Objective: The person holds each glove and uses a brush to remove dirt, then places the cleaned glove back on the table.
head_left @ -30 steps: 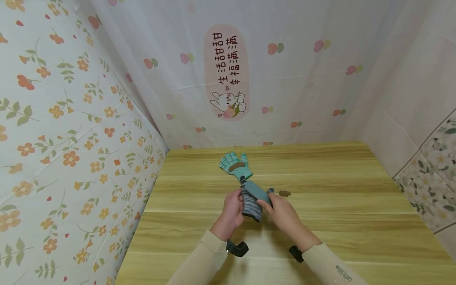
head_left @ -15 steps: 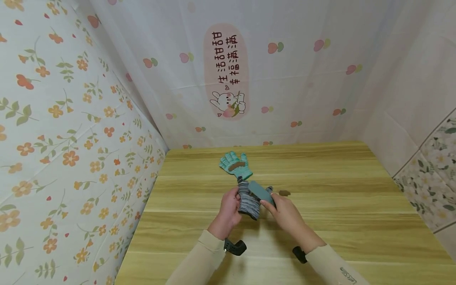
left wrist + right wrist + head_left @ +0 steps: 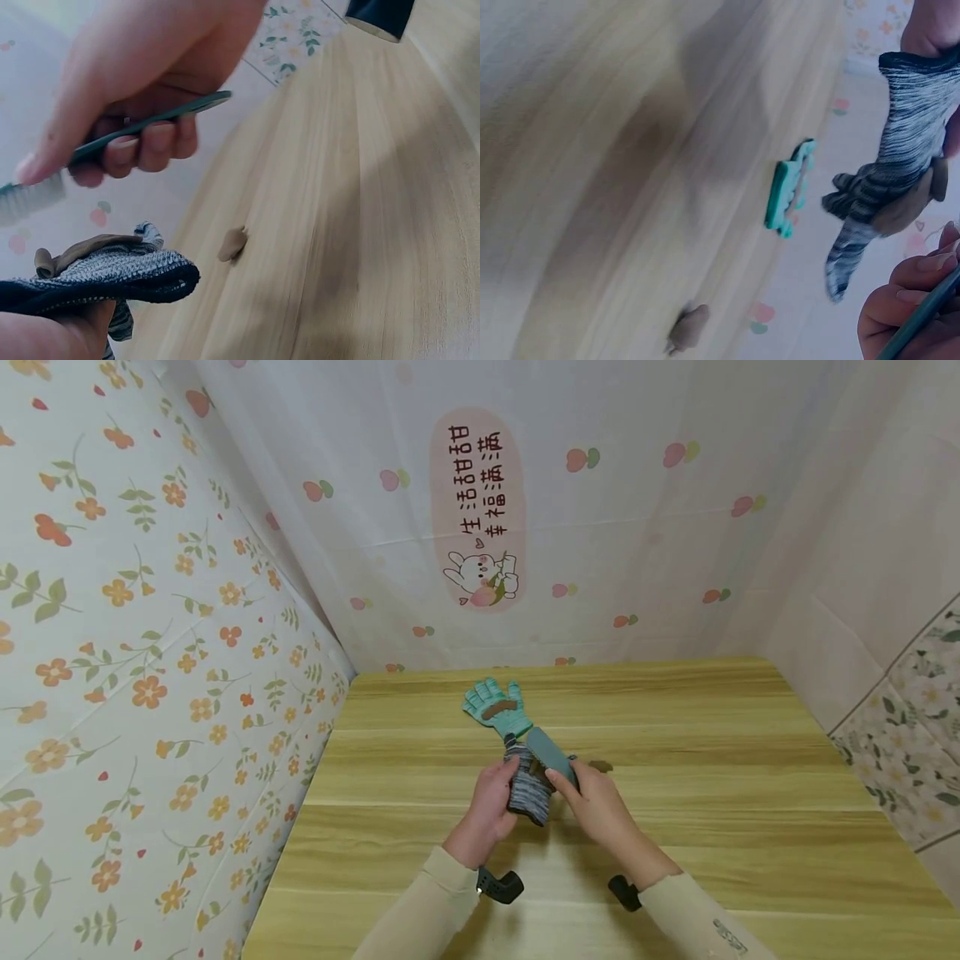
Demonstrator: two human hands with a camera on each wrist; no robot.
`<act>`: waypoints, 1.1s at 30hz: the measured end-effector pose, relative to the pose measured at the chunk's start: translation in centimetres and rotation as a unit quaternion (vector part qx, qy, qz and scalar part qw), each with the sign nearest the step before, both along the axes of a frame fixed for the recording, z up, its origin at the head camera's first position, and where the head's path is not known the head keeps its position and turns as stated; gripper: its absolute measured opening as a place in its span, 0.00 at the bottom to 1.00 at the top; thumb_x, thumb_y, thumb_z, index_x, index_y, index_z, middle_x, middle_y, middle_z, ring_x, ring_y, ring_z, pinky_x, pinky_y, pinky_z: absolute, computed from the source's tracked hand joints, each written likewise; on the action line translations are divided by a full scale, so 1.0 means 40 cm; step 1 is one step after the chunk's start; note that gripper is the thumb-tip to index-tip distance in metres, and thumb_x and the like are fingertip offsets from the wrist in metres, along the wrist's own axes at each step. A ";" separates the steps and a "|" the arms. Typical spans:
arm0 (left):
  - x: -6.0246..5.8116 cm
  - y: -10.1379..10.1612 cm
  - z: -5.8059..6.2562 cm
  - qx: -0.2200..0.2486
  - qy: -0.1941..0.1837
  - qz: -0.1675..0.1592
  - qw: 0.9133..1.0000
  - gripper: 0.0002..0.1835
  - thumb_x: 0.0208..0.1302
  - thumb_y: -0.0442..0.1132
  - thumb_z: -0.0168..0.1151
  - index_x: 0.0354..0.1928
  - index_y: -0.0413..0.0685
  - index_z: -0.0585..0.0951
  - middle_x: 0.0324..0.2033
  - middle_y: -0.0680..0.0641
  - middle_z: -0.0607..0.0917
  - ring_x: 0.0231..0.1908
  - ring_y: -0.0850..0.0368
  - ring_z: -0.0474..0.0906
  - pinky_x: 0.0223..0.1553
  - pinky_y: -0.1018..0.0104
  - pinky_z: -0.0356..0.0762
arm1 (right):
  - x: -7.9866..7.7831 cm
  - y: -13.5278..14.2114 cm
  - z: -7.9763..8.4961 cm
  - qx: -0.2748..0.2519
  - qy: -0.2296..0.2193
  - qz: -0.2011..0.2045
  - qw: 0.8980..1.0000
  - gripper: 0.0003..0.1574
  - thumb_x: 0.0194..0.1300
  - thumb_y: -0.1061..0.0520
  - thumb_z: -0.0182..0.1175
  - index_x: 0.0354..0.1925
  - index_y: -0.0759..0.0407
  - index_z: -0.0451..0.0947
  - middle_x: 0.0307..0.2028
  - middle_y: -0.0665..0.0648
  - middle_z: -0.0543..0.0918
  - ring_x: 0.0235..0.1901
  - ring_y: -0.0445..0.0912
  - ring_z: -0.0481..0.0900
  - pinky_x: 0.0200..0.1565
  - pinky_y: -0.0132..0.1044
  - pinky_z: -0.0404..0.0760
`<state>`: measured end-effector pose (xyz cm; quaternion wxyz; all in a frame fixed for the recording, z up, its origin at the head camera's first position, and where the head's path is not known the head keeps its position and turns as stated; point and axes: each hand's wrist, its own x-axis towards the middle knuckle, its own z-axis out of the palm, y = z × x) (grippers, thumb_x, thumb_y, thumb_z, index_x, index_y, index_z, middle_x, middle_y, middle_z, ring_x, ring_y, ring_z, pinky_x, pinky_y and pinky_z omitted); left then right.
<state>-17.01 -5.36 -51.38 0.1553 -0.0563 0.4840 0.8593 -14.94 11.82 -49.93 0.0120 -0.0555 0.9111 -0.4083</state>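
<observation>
My left hand (image 3: 491, 802) grips a grey-and-black knit glove (image 3: 528, 800) by its side, holding it above the table. Across that glove runs a curved brown strip (image 3: 911, 206), its end lifted in the left wrist view. With fingers curled round the handle, my right hand (image 3: 600, 806) holds a green brush (image 3: 551, 753). Its white bristles (image 3: 34, 199) face down above the glove, with a gap between them in the left wrist view. Beyond both hands a teal knit glove (image 3: 512, 720) lies on the table, bearing another brown strip (image 3: 498, 709).
A small brown lump (image 3: 601, 767) lies on the wood-grain table (image 3: 712, 827), right of the held glove. A floral curtain (image 3: 187, 652) hangs along the left, and a printed white curtain (image 3: 637, 552) stands behind the table's far edge.
The brush has swung to a steeper angle and its head has shifted toward the far side. The knit glove moved slightly left, then back; my left thumb now lies over its edge.
</observation>
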 end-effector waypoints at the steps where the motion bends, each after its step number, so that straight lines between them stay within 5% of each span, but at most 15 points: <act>1: 0.000 0.003 0.001 0.001 -0.001 -0.001 1.000 0.24 0.82 0.41 0.43 0.64 0.24 0.66 0.41 0.47 0.82 0.42 0.58 0.82 0.45 0.64 0.81 | -0.001 -0.003 0.004 0.002 0.003 0.001 1.000 0.29 0.76 0.35 0.50 0.45 0.59 0.76 0.33 0.54 0.79 0.33 0.46 0.74 0.36 0.40 0.74; 11: 0.005 0.012 0.004 0.005 -0.016 -0.020 1.000 0.13 0.81 0.39 0.39 0.52 0.37 0.69 0.42 0.50 0.77 0.44 0.62 0.79 0.48 0.67 0.80 | 0.001 -0.022 0.008 0.045 0.020 0.025 0.998 0.26 0.76 0.38 0.54 0.46 0.60 0.78 0.34 0.54 0.81 0.35 0.46 0.77 0.37 0.42 0.75; 19: 0.003 -0.005 0.009 0.001 -0.017 -0.005 1.000 0.22 0.82 0.43 0.41 0.64 0.30 0.66 0.47 0.47 0.80 0.47 0.58 0.80 0.50 0.63 0.79 | 0.006 0.004 -0.004 0.069 0.017 0.018 0.997 0.24 0.75 0.38 0.54 0.37 0.58 0.73 0.26 0.54 0.72 0.26 0.46 0.70 0.30 0.38 0.68; 26: -0.002 -0.014 0.016 0.008 -0.024 -0.001 1.000 0.22 0.83 0.44 0.40 0.63 0.32 0.66 0.46 0.48 0.79 0.46 0.58 0.79 0.48 0.64 0.80 | 0.014 0.026 -0.014 0.077 0.022 0.016 0.997 0.34 0.76 0.37 0.52 0.55 0.67 0.77 0.45 0.63 0.84 0.43 0.53 0.82 0.43 0.49 0.81; 33: 0.001 -0.018 0.020 0.008 -0.017 0.003 1.000 0.21 0.83 0.44 0.40 0.61 0.32 0.67 0.41 0.50 0.79 0.42 0.59 0.79 0.44 0.66 0.79 | 0.015 0.042 -0.025 0.060 -0.006 0.014 0.998 0.29 0.76 0.38 0.53 0.51 0.62 0.77 0.34 0.54 0.80 0.31 0.45 0.74 0.35 0.40 0.73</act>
